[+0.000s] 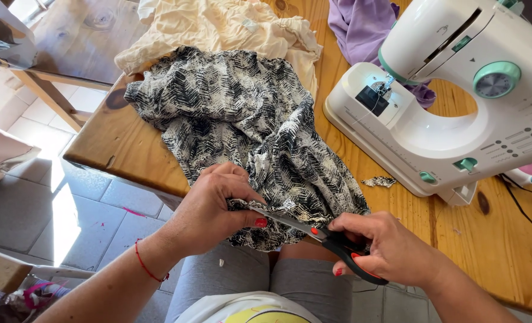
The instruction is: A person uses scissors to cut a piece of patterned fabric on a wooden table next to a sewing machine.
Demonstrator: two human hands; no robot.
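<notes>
Draping off the near edge of the wooden table (128, 149) toward the lap, the black-and-white patterned fabric (248, 119) lies bunched and folded. Its lower hem is pinched in the left hand (215, 206), fingers closed tight around a gathered bit of cloth. Scissors (325, 239), black-and-red handled, sit in the right hand (391, 248), which is closed through the loops; the blades are parted, tips meeting the fabric edge just beside the left thumb.

Handling judgement: cloth looks light, thin and limp, folding readily, likely to slip and shift unless held taut. Best hold appears to be close to the cut line, pinching the edge flat.

Beyond it: a cream fabric (218, 27) crumpled at the far side, touching the patterned piece. A purple cloth (358, 24) lies behind the white sewing machine (445, 101), which stands to the right with mint-green knobs. A small patterned scrap (378, 181) rests on the table near the machine base. A black cord (526, 209) trails along the right. Tiled floor (68, 203) below left, in sunlight.
</notes>
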